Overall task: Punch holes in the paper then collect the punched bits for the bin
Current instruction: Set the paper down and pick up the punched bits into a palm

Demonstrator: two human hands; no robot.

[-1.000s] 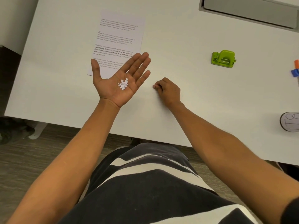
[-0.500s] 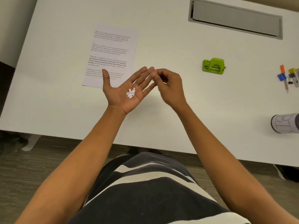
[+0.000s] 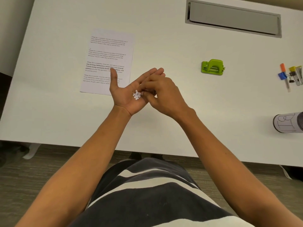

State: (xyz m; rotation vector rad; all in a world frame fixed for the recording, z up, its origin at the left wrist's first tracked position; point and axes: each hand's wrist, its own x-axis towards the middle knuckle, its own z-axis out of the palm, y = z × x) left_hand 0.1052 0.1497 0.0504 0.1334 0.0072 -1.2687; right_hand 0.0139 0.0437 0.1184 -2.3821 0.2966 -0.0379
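A: We've got the white desk (image 3: 164, 51) spread out in front of us, and most of it serves as parking space. Why is the paper (image 3: 108, 59) lying flat, off to the left of the punch?

B: Our guess is that the punching is finished, so we slid the sheet clear. The green punch (image 3: 212, 68) sits upright on the desk, well apart from both hands. We take it as done with too.

A: And the left hand (image 3: 129, 97)?

B: It's turned palm up over the desk, well left of the punch, fingers stretched out and spread a little. It works as a tray. The punched bits (image 3: 137, 94) lie in a small white heap in the hollow of the palm.

A: The right hand (image 3: 165, 95)?

B: It's laid across the left palm with its fingertips pinched narrow, right beside the heap. We can't tell whether a bit is held between them. It looks like we're dropping one in.

A: What changed in the last second?

B: A second ago the right hand was pressed to the desk, between the left hand and the punch, fingers curled as if pinching up a stray bit. Half a second ago it had lifted to the left fingertips. Now it's over the palm. The left hand has stayed open, the heap unchanged as far as we can see.
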